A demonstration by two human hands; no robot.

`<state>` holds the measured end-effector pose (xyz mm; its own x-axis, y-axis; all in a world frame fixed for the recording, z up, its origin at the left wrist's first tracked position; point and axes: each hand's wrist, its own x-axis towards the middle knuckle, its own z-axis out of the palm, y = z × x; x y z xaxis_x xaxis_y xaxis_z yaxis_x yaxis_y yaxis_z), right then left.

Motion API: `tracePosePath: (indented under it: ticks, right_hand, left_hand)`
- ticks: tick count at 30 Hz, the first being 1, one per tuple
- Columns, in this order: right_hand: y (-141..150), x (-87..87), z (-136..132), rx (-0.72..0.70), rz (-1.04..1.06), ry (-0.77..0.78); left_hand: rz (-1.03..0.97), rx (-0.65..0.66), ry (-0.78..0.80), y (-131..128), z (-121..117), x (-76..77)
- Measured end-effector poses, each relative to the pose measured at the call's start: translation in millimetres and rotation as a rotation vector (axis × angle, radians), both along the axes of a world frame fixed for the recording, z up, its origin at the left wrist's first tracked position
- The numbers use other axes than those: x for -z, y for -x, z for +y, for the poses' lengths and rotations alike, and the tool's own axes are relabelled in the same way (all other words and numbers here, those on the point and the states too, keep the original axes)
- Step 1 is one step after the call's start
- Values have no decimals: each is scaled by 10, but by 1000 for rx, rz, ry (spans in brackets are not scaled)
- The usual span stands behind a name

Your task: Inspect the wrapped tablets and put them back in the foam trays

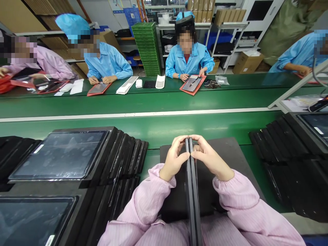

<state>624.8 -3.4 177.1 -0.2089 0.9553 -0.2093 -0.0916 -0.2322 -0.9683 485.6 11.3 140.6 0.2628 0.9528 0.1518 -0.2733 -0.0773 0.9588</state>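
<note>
Two thin dark-edged tablets stand upright on edge, pressed together side by side in front of my body. My left hand is closed on the left tablet, with the thumb near its edge. Against the right tablet, my right hand is closed in the same way, and the thumbs nearly meet. Only their narrow edges face me, so their screens are hidden. Beneath them lies a black foam pad on the green work surface.
Stacks of black foam trays with film-covered tablets stand at left; more black trays are at right. Across the green conveyor, several co-workers sit handling tablets on red sheets. Green crates are stacked behind. A metal frame rises at right.
</note>
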Motion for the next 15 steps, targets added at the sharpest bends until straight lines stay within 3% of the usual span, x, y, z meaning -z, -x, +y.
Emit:
tracePosePath:
  ticks: [7,11,15]
  right_hand:
    - [-69,96,-16,-41,-83,-65]
    - [-74,140,-59,6,-141,-125]
    - [0,267,-420,99,-256,-343]
  left_hand:
    - [-10,77,-63,40,20,102]
    - [34,69,-84,37,44,96]
    - [114,-86,-140,23,-326,255]
